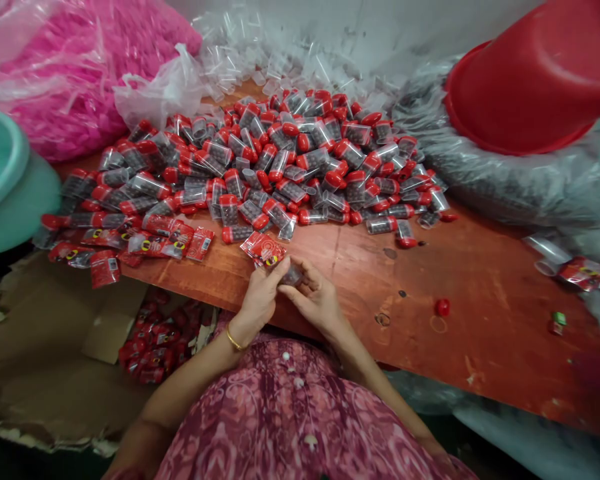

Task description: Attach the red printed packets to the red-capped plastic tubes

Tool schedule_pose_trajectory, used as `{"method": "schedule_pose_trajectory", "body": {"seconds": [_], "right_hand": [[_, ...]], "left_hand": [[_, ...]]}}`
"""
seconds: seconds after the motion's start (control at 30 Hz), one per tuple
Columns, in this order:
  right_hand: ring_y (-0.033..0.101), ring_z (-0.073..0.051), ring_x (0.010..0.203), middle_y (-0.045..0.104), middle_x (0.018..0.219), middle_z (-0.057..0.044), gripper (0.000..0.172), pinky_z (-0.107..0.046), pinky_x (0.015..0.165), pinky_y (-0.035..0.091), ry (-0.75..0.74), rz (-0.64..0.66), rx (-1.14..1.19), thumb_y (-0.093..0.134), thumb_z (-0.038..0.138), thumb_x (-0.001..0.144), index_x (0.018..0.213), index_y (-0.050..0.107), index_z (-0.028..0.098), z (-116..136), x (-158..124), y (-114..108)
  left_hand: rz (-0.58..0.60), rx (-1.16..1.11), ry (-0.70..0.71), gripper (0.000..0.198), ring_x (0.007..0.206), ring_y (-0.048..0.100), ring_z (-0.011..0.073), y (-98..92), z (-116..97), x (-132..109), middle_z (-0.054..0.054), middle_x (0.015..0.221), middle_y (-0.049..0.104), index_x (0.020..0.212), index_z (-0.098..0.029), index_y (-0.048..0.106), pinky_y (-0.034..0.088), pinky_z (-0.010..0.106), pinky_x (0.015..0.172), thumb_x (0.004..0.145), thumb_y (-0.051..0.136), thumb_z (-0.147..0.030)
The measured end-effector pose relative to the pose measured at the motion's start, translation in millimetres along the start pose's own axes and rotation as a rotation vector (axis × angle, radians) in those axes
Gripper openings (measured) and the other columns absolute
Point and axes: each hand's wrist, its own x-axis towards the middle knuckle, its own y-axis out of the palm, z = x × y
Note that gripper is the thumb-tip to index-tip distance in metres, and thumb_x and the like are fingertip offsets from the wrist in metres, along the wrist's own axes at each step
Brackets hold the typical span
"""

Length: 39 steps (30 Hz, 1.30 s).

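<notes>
My left hand (261, 293) and my right hand (316, 297) meet at the near edge of the wooden table (480, 280), both pinched on one small clear tube (293, 275) with dark contents. A red printed label (263, 249) lies at my left fingertips, touching them. A large heap of clear tubes with red caps (275, 167) covers the table just beyond my hands. A gold bangle sits on my left wrist.
Labelled tubes (130, 243) lie at the table's left edge, and more sit in a cardboard box (153, 347) below. A teal basin (5, 180) stands left, a red basin (535, 80) right over a plastic bag of dark contents (520, 180). Empty clear tubes (280, 53) and a pink bag (75, 67) lie behind. A loose red cap (443, 307) rests right.
</notes>
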Motion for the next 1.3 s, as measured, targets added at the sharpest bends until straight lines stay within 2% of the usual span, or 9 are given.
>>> {"method": "schedule_pose_trajectory", "body": {"seconds": [0.1,0.17,0.33,0.57,0.7,0.87,1.0,1.13,1.3], "right_hand": [[0.065,-0.018,0.095,0.065,0.115,-0.008,0.048,-0.031,0.083,0.054,0.028,0.083,0.069,0.06,0.036,0.082,0.127,0.05,0.022,-4,0,-8],[0.066,-0.017,0.085,0.068,0.102,-0.006,0.049,-0.031,0.079,0.054,-0.007,0.095,0.021,0.063,0.039,0.08,0.125,0.052,0.022,-4,1,-12],[0.062,-0.014,0.064,0.067,0.075,-0.001,0.053,-0.026,0.065,0.054,-0.27,0.09,-0.196,0.062,0.041,0.081,0.128,0.05,0.021,-1,7,-11],[0.068,-0.02,0.075,0.072,0.088,-0.008,0.044,-0.031,0.075,0.055,-0.371,0.122,-0.368,0.056,0.04,0.085,0.125,0.055,0.021,-3,9,-5],[0.066,-0.018,0.068,0.071,0.078,-0.006,0.036,-0.029,0.069,0.055,-0.23,0.046,-0.303,0.056,0.039,0.085,0.115,0.06,0.02,0,8,1],[0.059,-0.011,0.054,0.063,0.065,0.002,0.017,-0.022,0.053,0.051,0.147,-0.019,0.118,0.054,0.035,0.083,0.089,0.062,0.022,9,7,10],[0.054,-0.008,0.052,0.06,0.066,0.003,0.019,-0.019,0.05,0.049,0.324,-0.03,0.29,0.057,0.038,0.079,0.083,0.06,0.02,14,10,6],[0.051,-0.007,0.047,0.056,0.06,0.004,0.027,-0.019,0.045,0.047,0.447,-0.062,0.387,0.059,0.046,0.077,0.076,0.056,0.019,19,11,-2],[0.049,-0.006,0.042,0.055,0.055,0.005,0.033,-0.019,0.044,0.046,0.479,-0.087,0.43,0.061,0.05,0.074,0.071,0.054,0.019,23,12,-7]], "left_hand": [[0.05,-0.048,-0.096,0.033,0.067,0.058,0.0109,-2.4,-7,-2,0.0,0.069,0.066,0.073,-0.015,0.068,0.045,0.023,0.068,0.054,0.08,-0.038],[0.068,-0.037,-0.119,0.032,0.064,0.057,0.0097,-3.7,-9,-5,-0.001,0.067,0.065,0.071,-0.014,0.068,0.044,0.022,0.064,0.053,0.081,-0.037],[0.088,-0.006,-0.115,0.033,0.061,0.053,0.0082,-10.4,-10,-13,-0.001,0.064,0.062,0.069,-0.013,0.068,0.043,0.02,0.059,0.053,0.081,-0.038],[0.081,0.019,-0.064,0.036,0.067,0.055,0.0107,-17.3,-8,-19,0.002,0.077,0.067,0.078,-0.015,0.07,0.042,0.021,0.058,0.059,0.076,-0.045],[0.148,0.157,-0.012,0.039,0.073,0.059,0.0147,-19.7,-9,-16,0.004,0.075,0.068,0.076,-0.014,0.07,0.046,0.025,0.07,0.066,0.069,-0.052],[0.179,0.371,0.12,0.042,0.084,0.061,0.0183,-24.2,-8,-11,0.005,0.086,0.069,0.087,-0.016,0.07,0.045,0.028,0.081,0.077,0.056,-0.055],[0.178,0.528,0.16,0.042,0.075,0.058,0.0165,-23.9,-5,-10,0.003,0.078,0.066,0.082,-0.016,0.069,0.044,0.027,0.076,0.081,0.051,-0.054],[0.077,0.569,0.293,0.033,0.068,0.052,0.0139,-19.8,-10,-12,0.0,0.07,0.062,0.076,-0.017,0.066,0.041,0.023,0.068,0.081,0.055,-0.048],[-0.022,0.604,0.387,0.022,0.058,0.049,0.0124,-16.5,-24,-12,-0.001,0.063,0.061,0.072,-0.019,0.068,0.038,0.022,0.059,0.073,0.065,-0.04]]}}
